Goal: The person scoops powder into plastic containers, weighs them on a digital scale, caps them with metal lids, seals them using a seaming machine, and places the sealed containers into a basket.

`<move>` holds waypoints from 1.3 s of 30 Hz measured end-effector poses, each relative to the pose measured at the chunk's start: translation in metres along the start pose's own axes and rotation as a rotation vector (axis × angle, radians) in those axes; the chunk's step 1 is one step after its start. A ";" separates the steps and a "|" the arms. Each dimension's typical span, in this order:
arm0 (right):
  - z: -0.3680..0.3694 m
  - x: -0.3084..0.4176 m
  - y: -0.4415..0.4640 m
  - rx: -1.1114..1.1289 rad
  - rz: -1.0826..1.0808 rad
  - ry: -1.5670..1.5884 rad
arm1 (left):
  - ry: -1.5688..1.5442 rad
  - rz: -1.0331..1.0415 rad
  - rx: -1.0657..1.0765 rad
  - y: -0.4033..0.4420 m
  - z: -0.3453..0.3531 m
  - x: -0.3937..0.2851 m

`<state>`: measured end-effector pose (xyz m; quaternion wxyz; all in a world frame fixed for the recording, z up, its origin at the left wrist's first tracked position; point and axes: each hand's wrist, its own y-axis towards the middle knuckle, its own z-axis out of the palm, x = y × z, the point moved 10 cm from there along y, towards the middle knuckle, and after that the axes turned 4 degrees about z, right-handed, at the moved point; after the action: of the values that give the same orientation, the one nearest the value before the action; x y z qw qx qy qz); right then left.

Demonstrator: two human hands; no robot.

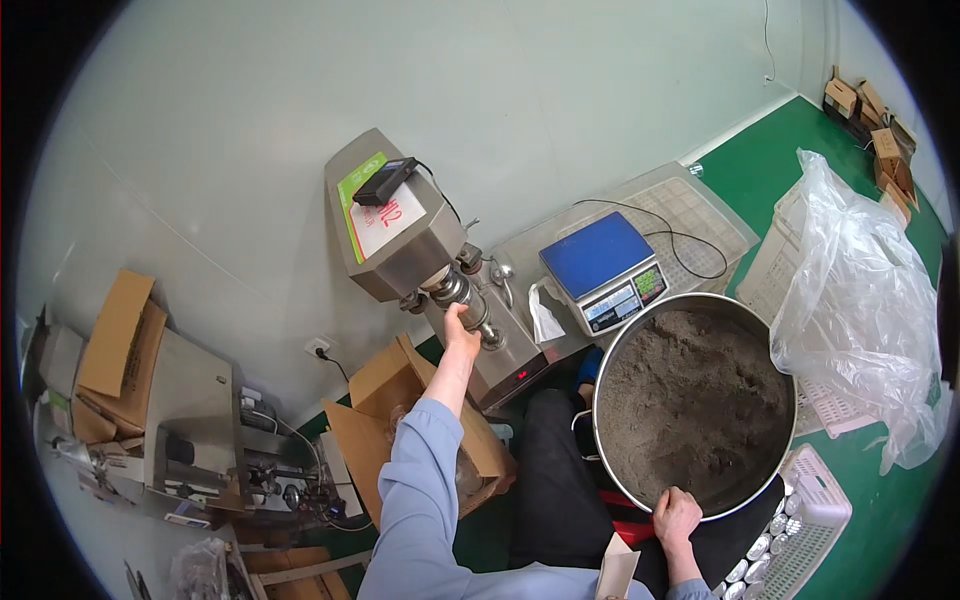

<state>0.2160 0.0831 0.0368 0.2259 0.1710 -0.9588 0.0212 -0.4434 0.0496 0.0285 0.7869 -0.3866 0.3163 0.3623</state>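
Observation:
My left hand (462,335) reaches forward to the steel machine (405,250), its fingers wrapped round a clear jar (468,305) beneath the machine's round head. My right hand (677,516) is closed at the near rim of a large steel pot (597,420); whether it holds anything is hidden. Grey-brown powder (690,400) fills much of the pot, with a darker hollow toward the right. Behind the pot stands a scale (600,260) with a blue top and lit displays.
An open cardboard box (375,400) is below my left arm. Clear plastic bags (850,300) drape over a white crate at right. Silver lids or cans fill a pale basket (825,500) at lower right. More equipment (195,420) and boxes stand at left.

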 end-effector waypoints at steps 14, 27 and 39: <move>0.004 -0.002 0.000 -0.012 -0.046 0.030 | 1.182 1.510 0.422 -0.385 0.236 -0.248; -0.001 0.000 -0.001 -0.005 -0.053 0.048 | 1.832 1.034 0.061 -0.196 0.231 -0.331; -0.015 -0.009 0.000 -0.030 -0.009 0.290 | 1.329 1.778 0.145 -0.327 0.279 -0.278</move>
<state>0.2298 0.0872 0.0462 0.3646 0.1671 -0.9155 0.0305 -0.2657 0.0498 0.5088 -0.0582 -0.0924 0.8598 0.4989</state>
